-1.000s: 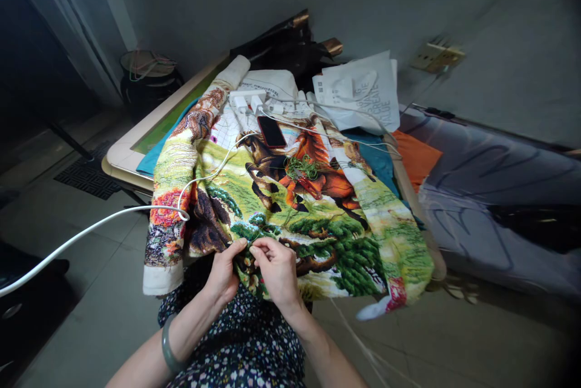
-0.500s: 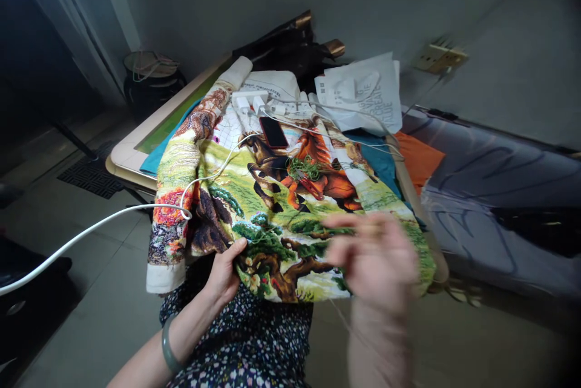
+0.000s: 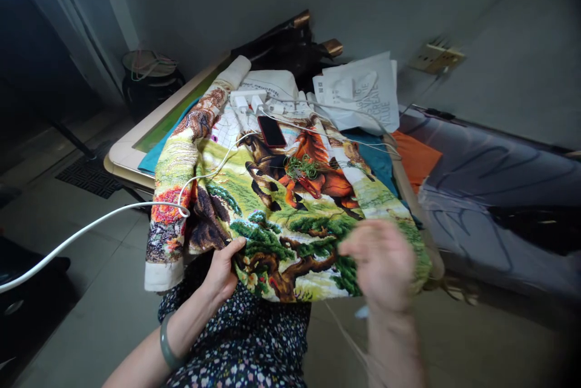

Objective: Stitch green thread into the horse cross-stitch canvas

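A cross-stitch cloth (image 3: 290, 255) with horses and pine trees spreads over the table and hangs past its front edge. My left hand (image 3: 223, 270) pinches its near left edge, thumb on top and fingers underneath. Over the right part of the cloth is my right hand (image 3: 384, 264), blurred, its fingers curled together. Whatever it may hold is too smeared to make out. A thin pale thread (image 3: 342, 330) hangs below the cloth's front edge. A tangle of green thread (image 3: 303, 166) lies on the orange horse, just below a dark phone (image 3: 272, 131).
A rolled section of cloth (image 3: 170, 194) runs along the left side. White cables lead from a power strip (image 3: 247, 97), one looping over the roll. Behind are a white paper bag (image 3: 356, 91) and dark wrapping (image 3: 276, 43). The table edge (image 3: 124, 152) shows at left.
My right hand has shifted slightly and its fingers are drawn in more than before. My left hand keeps its grip on the cloth. The view has moved slightly.
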Tool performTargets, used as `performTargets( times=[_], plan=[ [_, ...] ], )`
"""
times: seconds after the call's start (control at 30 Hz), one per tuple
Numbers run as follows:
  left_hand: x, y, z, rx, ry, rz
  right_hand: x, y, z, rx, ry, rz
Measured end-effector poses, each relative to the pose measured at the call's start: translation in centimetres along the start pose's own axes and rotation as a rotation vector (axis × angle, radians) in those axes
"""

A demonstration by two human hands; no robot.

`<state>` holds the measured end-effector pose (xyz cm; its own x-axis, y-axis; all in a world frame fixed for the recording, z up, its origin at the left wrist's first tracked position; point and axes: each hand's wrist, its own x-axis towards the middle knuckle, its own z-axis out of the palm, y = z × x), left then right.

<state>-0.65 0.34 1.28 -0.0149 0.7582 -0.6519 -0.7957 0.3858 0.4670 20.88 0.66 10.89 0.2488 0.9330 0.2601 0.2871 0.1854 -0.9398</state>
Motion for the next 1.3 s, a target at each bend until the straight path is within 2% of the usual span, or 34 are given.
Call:
performTargets(
  times=[0.07,0.13,0.2,0.27,0.5,0.83,1.07,1.3],
  plan=[
    [-0.1,0.1,0.0,-0.004,-0.006,-0.003,-1.1,0.7,3.2,-0.061,-0.285,0.054],
    [-0.1,0.1,0.0,-0.014,-0.019,-0.002,-2.3,1.4,6.2,-0.166,-0.461,0.008],
    [-0.1,0.1,-0.1,-0.025,-0.027,-0.002,-3.0,1.9,8.2,-0.257,-0.504,-0.071],
    [0.0,0.1,-0.1,-0.034,-0.026,-0.010,-3.4,2.4,9.2,-0.315,-0.499,-0.115],
    [-0.2,0.2,0.1,-0.043,-0.016,-0.018,-3.2,2.7,9.3,-0.412,-0.481,-0.144],
    [0.0,0.1,0.0,-0.025,-0.015,0.014,-3.4,2.7,9.6,-0.441,-0.456,-0.145],
    [0.0,0.0,0.1,-0.021,-0.008,-0.005,-2.7,3.0,9.3,-0.389,-0.504,-0.192],
    [0.2,0.0,0.1,0.017,0.000,-0.002,-2.2,3.2,9.4,-0.378,-0.541,-0.154]
  ],
)
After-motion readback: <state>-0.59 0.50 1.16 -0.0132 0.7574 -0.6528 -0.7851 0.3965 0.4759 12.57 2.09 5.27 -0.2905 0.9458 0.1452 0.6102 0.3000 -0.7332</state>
